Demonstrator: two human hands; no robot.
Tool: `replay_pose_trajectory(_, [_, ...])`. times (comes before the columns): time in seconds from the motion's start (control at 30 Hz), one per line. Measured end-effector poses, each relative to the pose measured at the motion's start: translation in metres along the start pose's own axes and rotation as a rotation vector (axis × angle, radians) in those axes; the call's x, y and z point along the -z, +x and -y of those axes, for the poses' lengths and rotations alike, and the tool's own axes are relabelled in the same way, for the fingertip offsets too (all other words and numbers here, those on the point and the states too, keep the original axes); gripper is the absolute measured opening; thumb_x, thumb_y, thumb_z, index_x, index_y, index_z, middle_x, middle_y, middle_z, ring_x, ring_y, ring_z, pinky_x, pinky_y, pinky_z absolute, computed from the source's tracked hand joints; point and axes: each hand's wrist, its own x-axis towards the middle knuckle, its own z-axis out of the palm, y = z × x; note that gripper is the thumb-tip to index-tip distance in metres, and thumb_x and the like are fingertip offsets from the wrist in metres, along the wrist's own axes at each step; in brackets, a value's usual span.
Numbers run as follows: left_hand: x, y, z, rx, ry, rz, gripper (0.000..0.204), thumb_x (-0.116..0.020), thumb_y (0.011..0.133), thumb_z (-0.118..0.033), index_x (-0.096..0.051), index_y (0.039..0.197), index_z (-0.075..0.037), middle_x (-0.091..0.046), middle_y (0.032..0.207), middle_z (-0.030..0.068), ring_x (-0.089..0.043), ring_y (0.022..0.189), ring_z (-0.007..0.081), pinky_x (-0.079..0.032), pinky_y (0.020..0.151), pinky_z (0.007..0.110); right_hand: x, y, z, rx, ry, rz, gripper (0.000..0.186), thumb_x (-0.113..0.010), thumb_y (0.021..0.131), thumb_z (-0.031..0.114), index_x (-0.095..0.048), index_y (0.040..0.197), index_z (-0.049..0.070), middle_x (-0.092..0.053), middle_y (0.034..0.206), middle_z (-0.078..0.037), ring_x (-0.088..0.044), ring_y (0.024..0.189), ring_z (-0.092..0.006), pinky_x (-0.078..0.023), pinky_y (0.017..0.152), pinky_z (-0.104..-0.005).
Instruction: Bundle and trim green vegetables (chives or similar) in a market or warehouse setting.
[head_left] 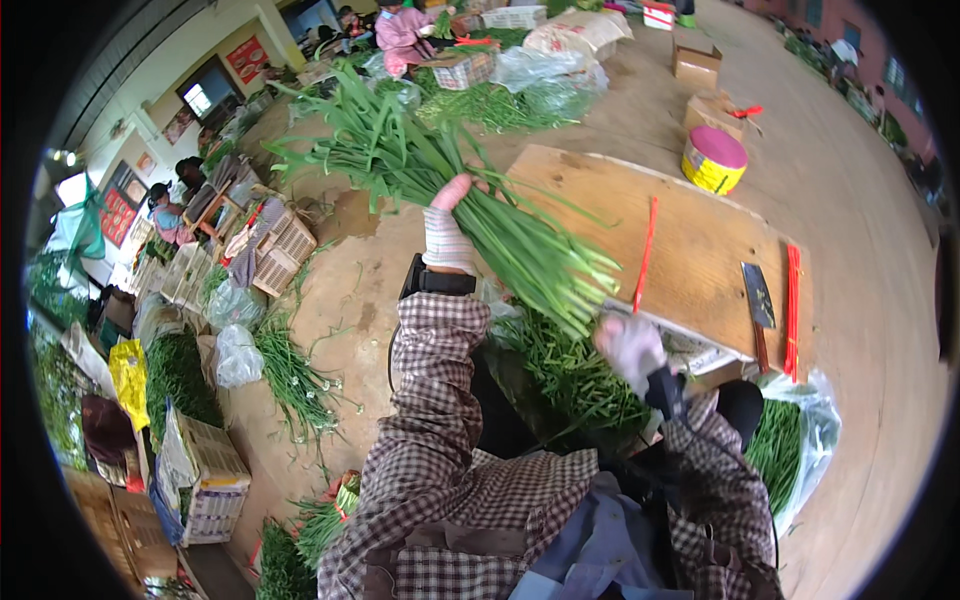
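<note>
Wearing brown-and-white checked sleeves point(432, 390) nearest the head camera, filling six o'clock; stretching the left forearm upward toward eleven and bending the right one in from five. Wrapping the gloved left hand point(450, 222) snugly around the middle of a bunch of long green stalks point(515, 225), slanting it from leafy tops between ten and eleven down to pale ends at three, across the left edge of a wooden board point(700, 240). Holding the gloved right hand point(628, 350) just beside those pale ends, blurring too much for telling how far open or whether gripping anything.

Showing print on the yellow side of a pink-topped roll point(714, 160) at two o'clock and on a red wall poster point(247, 60) between ten and eleven.

Lying along the board's right part at three o'clock, a knife point(758, 295) and red strips point(793, 310), both reaching its near edge. Opening onto concrete floor point(865, 300) beyond the right edge; crowding below with a heap of cut stalks point(580, 375) between four and five.
</note>
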Motion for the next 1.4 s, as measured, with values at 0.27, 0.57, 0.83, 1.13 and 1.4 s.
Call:
replay_pose_trajectory(0.27, [0.011,-0.001,-0.017,-0.026,0.141,0.296,0.041,-0.072,0.072,-0.021,-0.056,0.105,-0.003,-0.062,0.080,0.0083,-0.061,0.074,0.0215,-0.054,0.069,0.036,-0.004,-0.009,0.049,-0.176,-1.541,-0.067,0.039,-0.067,0.075,0.039,-0.059,0.104,0.015,-0.063,0.089,-0.008,-0.062,0.080,-0.0302,-0.049,0.068,-0.0387])
replay_pose_trajectory(0.57, [-0.002,-0.020,0.024,0.204,0.076,0.398,0.051,-0.071,0.071,-0.021,-0.053,0.112,0.002,-0.062,0.084,0.0074,-0.061,0.077,0.0209,-0.052,0.074,0.035,-0.075,0.141,0.114,-0.306,-1.158,-0.280,0.042,-0.069,0.078,0.031,-0.061,0.109,0.004,-0.066,0.097,-0.017,-0.064,0.089,-0.0306,-0.049,0.078,-0.0365])
replay_pose_trajectory(0.83, [0.026,-0.029,0.033,0.298,-0.111,0.246,0.039,-0.067,0.070,-0.023,-0.058,0.103,-0.005,-0.061,0.080,0.0068,-0.060,0.076,0.0239,-0.051,0.072,0.037,0.006,0.118,0.143,-0.265,-0.648,-0.376,0.019,-0.062,0.086,0.010,-0.067,0.103,0.004,-0.062,0.077,0.002,-0.050,0.064,-0.0065,-0.043,0.059,-0.0225])
replay_pose_trajectory(1.13, [0.068,-0.016,0.018,0.184,-0.081,0.346,0.042,-0.066,0.073,-0.025,-0.054,0.107,-0.003,-0.060,0.085,0.0088,-0.059,0.079,0.0243,-0.050,0.072,0.038,0.072,0.070,0.187,-0.194,-0.789,-0.612,0.021,-0.059,0.089,0.010,-0.066,0.108,0.005,-0.059,0.072,0.003,-0.047,0.060,-0.0050,-0.040,0.054,-0.0206])
replay_pose_trajectory(1.4, [0.077,0.000,-0.022,-0.059,0.122,0.270,0.069,-0.070,0.071,-0.025,-0.040,0.131,-0.008,-0.056,0.080,0.0081,-0.056,0.073,0.0210,-0.050,0.066,0.036,0.076,0.032,0.183,-0.258,-0.788,-0.617,0.024,-0.057,0.089,0.008,-0.065,0.111,0.004,-0.058,0.074,0.003,-0.046,0.062,-0.0049,-0.039,0.056,-0.0198])
